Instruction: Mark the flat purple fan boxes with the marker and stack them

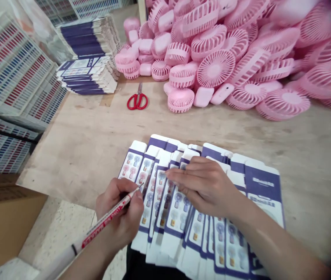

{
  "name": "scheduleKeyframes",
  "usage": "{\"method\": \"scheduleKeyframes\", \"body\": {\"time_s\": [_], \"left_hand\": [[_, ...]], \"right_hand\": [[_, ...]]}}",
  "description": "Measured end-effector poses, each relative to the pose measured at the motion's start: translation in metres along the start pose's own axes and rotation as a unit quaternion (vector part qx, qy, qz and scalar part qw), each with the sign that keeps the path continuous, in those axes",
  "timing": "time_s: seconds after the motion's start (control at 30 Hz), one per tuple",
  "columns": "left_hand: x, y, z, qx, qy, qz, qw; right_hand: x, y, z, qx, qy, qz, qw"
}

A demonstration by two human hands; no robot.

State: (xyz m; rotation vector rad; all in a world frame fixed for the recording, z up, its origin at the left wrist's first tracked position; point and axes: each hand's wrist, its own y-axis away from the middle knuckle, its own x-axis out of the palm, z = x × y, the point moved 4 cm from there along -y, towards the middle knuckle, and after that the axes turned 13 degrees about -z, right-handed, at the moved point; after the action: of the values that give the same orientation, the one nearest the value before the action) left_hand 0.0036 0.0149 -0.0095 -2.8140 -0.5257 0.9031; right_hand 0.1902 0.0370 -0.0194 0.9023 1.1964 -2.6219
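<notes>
My left hand (121, 216) is closed around a white marker pen (104, 225) with red lettering. Its tip points up and right, close to the printed fronts of the flat cardboard boxes (180, 206). These purple-and-white boxes are fanned out in an overlapping row at the table's near edge, with small pictures of fans on them. Across the top of the row lies my right hand (206, 182), its fingers stretched out to the left and touching the boxes. The palm hides part of the cartons beneath. I see nothing gripped in that hand.
A big heap of pink handheld fans (216, 66) covers the back and right of the wooden table (89, 124). Red-handled scissors (138, 101) lie near stacked flat boxes (88, 74). Plastic crates (11, 70) stand to the left, above a brown carton (8, 221).
</notes>
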Motion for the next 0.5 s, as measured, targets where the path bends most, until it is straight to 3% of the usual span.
{"method": "scheduleKeyframes", "body": {"time_s": [0.17, 0.4, 0.5], "left_hand": [[0.0012, 0.0009, -0.0024, -0.002, -0.028, -0.019, 0.999], [0.0075, -0.0012, -0.0080, 0.046, -0.082, 0.033, 0.995], [0.0026, -0.0020, -0.0078, 0.022, -0.033, 0.011, 0.999]], "right_hand": [[-0.0010, -0.0007, 0.0004, -0.004, -0.005, -0.004, 1.000], [-0.0007, 0.0000, -0.0002, 0.000, -0.004, -0.001, 1.000], [-0.0005, 0.0001, -0.0001, -0.001, 0.001, -0.005, 1.000]]}}
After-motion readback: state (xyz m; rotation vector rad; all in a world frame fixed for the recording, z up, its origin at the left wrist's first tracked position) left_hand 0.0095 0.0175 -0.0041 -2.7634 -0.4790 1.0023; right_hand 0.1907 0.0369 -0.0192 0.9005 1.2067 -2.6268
